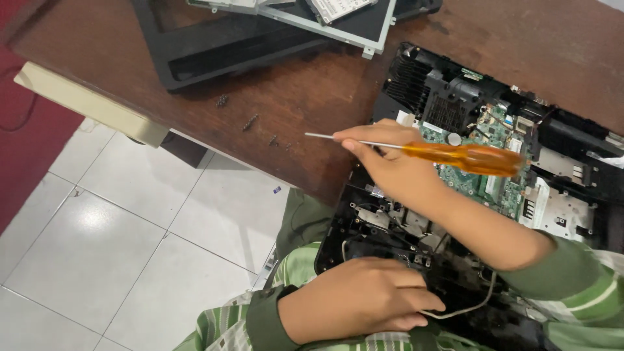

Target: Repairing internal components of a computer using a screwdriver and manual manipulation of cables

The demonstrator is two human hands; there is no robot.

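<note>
An opened black laptop base (416,84) lies on the brown wooden table, its green circuit board (500,130) exposed. My right hand (390,162) holds a screwdriver (468,157) with an amber handle; its thin metal shaft points left over the table. My left hand (364,296) rests on the near edge of the laptop base, by a pale loose cable (468,309). Both sleeves are green striped.
Small dark screws (250,121) lie scattered on the wooden table (299,78). A black screen bezel and a silver-framed panel (338,29) lie at the far side. Below the table edge are white floor tiles (130,234) and a red mat at left.
</note>
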